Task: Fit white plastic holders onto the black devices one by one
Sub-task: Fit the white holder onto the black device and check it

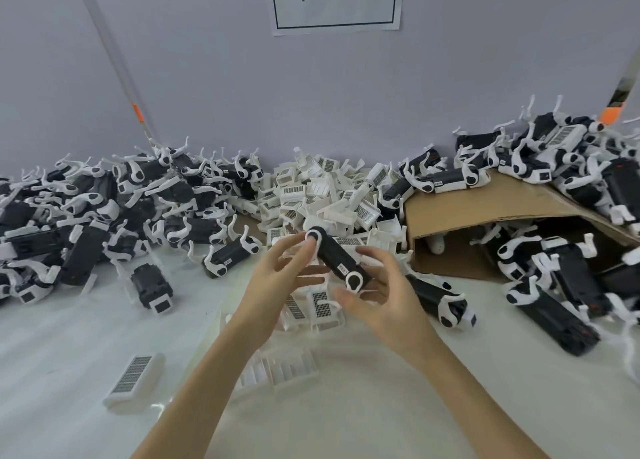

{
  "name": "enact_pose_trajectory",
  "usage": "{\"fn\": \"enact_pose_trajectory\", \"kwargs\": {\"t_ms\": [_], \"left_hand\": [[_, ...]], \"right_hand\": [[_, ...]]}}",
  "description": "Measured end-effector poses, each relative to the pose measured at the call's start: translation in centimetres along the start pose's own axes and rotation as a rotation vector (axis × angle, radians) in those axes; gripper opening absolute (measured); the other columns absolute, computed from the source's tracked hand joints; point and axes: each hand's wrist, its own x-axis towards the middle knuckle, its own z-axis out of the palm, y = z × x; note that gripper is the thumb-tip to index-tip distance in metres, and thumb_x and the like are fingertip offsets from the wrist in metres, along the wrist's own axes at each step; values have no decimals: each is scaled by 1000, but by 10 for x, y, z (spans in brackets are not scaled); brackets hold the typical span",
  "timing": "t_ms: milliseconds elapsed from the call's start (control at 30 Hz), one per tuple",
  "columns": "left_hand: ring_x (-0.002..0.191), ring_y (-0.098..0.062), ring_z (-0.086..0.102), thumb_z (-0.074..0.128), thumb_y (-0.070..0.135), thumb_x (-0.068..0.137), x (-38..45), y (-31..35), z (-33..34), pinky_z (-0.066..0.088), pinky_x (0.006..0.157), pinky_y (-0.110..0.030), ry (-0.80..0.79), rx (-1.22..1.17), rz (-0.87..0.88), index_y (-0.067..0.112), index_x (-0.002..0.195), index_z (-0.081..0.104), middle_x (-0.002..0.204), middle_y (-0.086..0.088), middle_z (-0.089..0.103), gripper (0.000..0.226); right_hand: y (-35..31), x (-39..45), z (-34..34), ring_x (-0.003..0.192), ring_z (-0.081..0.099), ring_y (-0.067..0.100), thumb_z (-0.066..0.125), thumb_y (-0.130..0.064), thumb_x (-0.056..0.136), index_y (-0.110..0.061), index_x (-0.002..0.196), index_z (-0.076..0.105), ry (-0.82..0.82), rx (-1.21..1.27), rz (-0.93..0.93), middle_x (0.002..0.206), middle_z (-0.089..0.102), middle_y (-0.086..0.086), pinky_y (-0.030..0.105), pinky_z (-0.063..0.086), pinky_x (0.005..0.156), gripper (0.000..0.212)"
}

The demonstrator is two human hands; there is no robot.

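Black and white, one device (337, 259) sits up in the air between two hands, above the white table (69, 337). It is a long black bar with a white round cap at each end, and it tilts from upper left to lower right. The left hand (273, 285) pinches the far end of it with its fingertips. The right hand (374, 295) has its fingers curled loosely by the near end, with the thumb under the white cap; I cannot tell how tightly it grips.

Just under the hands lie a few white holders (320, 308) with dark grids on them. One more holder (135, 380) lies alone on the table at the lower left. A clear ribbed tray piece (280, 370) lies between the two arms.

Behind the hands, against the pale wall (207, 94), is a heap of white holders (322, 195). To the left is a big pile of devices (86, 223). To the right is another pile (571, 181), some on top of a bent brown cardboard sheet (502, 212) and some under it. A paper sign (336, 1) hangs on the wall.
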Motion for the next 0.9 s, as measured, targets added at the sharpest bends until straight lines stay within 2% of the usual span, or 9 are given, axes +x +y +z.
{"fn": "enact_pose_trajectory", "kwargs": {"t_ms": [133,267,367,433,533,600,700,800,900], "left_hand": [[97,-24,74,83,54,82,-1,3,-4,57,85,-34,16,6,19,15,125,74,107,-4,75,59],[98,-23,71,89,51,68,-1,4,-6,56,87,-37,31,-29,39,22,127,70,102,3,71,68],[114,-25,69,88,50,70,-2,6,-8,53,101,-43,-33,57,103,26,128,69,120,-1,73,65],[118,-23,67,88,51,70,-4,8,-10,53,106,-44,-47,167,163,31,127,66,123,1,72,64],[119,-12,63,90,53,69,-10,9,-6,52,103,-30,-32,392,341,41,124,63,123,16,68,62],[121,-12,62,93,48,71,-14,4,2,47,99,-20,-64,514,487,38,126,61,125,19,67,65],[115,-16,65,98,39,71,-18,0,14,47,97,-22,-120,622,629,30,128,60,123,16,68,69],[117,-10,63,95,40,72,-21,-2,18,45,97,-17,-156,659,684,32,128,58,124,20,64,67],[121,-9,60,91,48,73,-22,0,18,45,98,-17,-155,694,670,41,129,53,126,24,62,68]], "right_hand": [[0,1,-5,109,71,12,87,-40,80,-39,135,55,35,14,-73,121,71,-3,27,57,96,64],[1,3,-6,109,72,12,80,-40,81,-31,134,56,-11,119,-29,117,75,-1,25,54,94,59],[3,4,-10,119,67,11,78,-32,87,-30,138,56,-54,117,-32,124,72,-2,25,54,97,56],[5,5,-15,128,62,7,75,-22,94,-30,141,56,-98,112,-38,130,70,-5,21,53,98,52],[10,8,-19,134,57,4,68,0,99,-29,143,56,-137,106,-52,136,67,-11,20,52,101,54],[13,9,-17,133,58,6,67,3,97,-31,143,57,-160,60,-81,136,67,-11,25,53,103,57],[20,8,-8,121,66,15,72,-3,90,-31,132,65,-175,72,-70,123,73,-7,33,56,96,51],[27,10,-5,113,71,19,74,-4,81,-39,114,74,-141,102,-59,116,76,-3,39,58,94,49],[28,11,-7,113,70,22,75,-15,77,-46,113,74,-141,116,-73,117,76,-7,34,59,95,47]]}}
